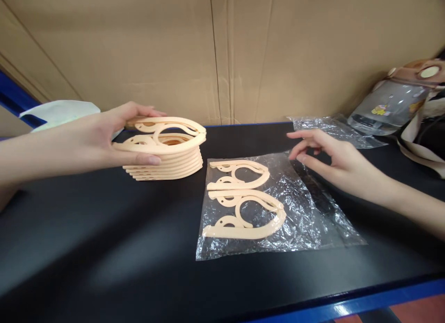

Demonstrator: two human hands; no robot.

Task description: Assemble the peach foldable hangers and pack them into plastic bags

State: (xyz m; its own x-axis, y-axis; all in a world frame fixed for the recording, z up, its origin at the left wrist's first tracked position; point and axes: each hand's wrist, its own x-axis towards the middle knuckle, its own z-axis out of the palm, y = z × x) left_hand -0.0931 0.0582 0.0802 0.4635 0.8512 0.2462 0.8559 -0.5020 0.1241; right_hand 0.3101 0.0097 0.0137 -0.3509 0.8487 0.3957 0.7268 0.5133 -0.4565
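Note:
A stack of peach plastic hangers (167,163) stands on the black table (104,249) at the left. My left hand (114,137) grips the top hanger (163,137) of the stack, thumb below and fingers over it, tilting it up. Two more peach hangers (239,202) lie side by side inside a clear plastic bag (306,221) in the middle. My right hand (330,158) hovers over the bag's far right corner, fingers spread and slightly curled, holding nothing.
More clear plastic bags (330,128) lie at the back right beside a clear water bottle (392,105) with a brown lid. A cardboard wall (222,49) closes the back. A white cloth (59,112) sits at the far left. The table's blue edge (365,304) runs along the front.

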